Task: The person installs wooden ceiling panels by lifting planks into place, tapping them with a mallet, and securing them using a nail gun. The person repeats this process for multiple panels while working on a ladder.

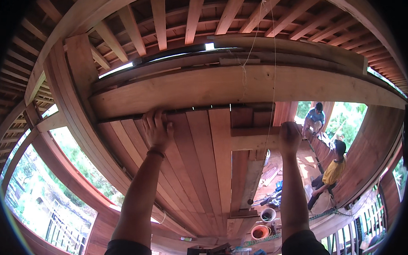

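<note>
Head view: where a pinch or a slip could come from

The left hand (pixel 157 130) lies with fingers parted and thumb out to the side, at the top edge of the upright planks (pixel 196 167), just below the long beam (pixel 259 84). If a plank jumped upward, those fingertips could be caught against the beam. The right hand (pixel 291 136), below the beam's right half, looks curled at the end of a pale crosspiece (pixel 254 142); its fingers are hidden, so I cannot tell whether it grips the wood. Should the crosspiece be loose, leaning weight on it might make it turn or give way.

Farther below the beam, an orange bucket (pixel 260 238) sits where a dropped piece might land. Under the beam's right end are a co-worker in blue (pixel 316 117) and another in yellow (pixel 332 171), who could be hit if anything fell outward
</note>
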{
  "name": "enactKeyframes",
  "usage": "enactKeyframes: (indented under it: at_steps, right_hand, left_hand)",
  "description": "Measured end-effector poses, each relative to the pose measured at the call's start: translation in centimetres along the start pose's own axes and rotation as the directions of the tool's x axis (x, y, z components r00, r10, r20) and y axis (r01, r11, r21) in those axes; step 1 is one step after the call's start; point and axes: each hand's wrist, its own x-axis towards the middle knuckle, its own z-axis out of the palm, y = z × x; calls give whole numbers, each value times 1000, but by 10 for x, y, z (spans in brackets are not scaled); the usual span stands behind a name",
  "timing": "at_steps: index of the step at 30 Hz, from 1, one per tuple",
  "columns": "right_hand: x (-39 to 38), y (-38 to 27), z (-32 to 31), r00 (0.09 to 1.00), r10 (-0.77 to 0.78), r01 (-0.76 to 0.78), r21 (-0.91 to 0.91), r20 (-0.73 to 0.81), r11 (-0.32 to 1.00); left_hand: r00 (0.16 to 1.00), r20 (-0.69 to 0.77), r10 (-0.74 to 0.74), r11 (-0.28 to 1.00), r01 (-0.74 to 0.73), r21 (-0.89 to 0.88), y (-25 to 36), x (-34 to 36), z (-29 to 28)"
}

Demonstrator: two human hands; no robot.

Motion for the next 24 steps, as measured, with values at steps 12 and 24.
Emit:
enactKeyframes:
  at_steps: [12,24]
  right_hand:
    - [2,2,-5,999,-37,36,-60,-22,998]
    - [4,-14,-1,993,96,-96,4,-69,995]
  left_hand:
    - [997,-58,53,998,-54,-12,6,0,12]
    - [981,-113,159,980,-143,137,-12,1,18]
